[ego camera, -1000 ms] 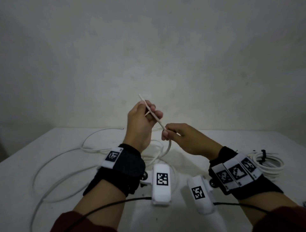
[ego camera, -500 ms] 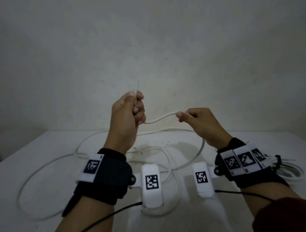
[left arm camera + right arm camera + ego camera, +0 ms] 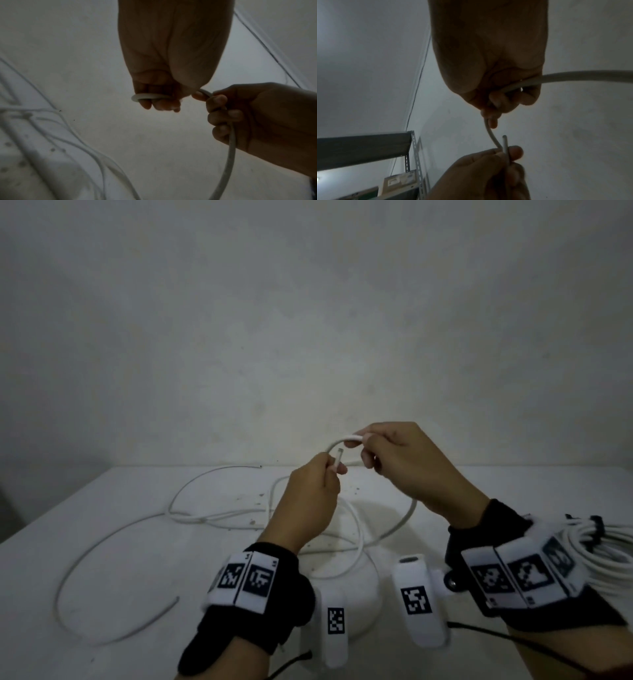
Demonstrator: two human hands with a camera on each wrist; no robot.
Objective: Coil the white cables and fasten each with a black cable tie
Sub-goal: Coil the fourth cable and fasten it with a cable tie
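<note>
Both hands raised above white surface (image 3: 102, 542), close together. Left hand (image 3: 308, 508) pinches cut end of white cable (image 3: 404, 518), tip poking up past thumb. Right hand (image 3: 407, 470) grips same cable a little further along, fingers curled round it; short arch of cable between hands. Rest of cable hangs from right hand, trails in loose loops over surface. Coiled cable (image 3: 603, 549) with black cable tie (image 3: 597, 523) lies on surface at right, behind right wrist
</note>
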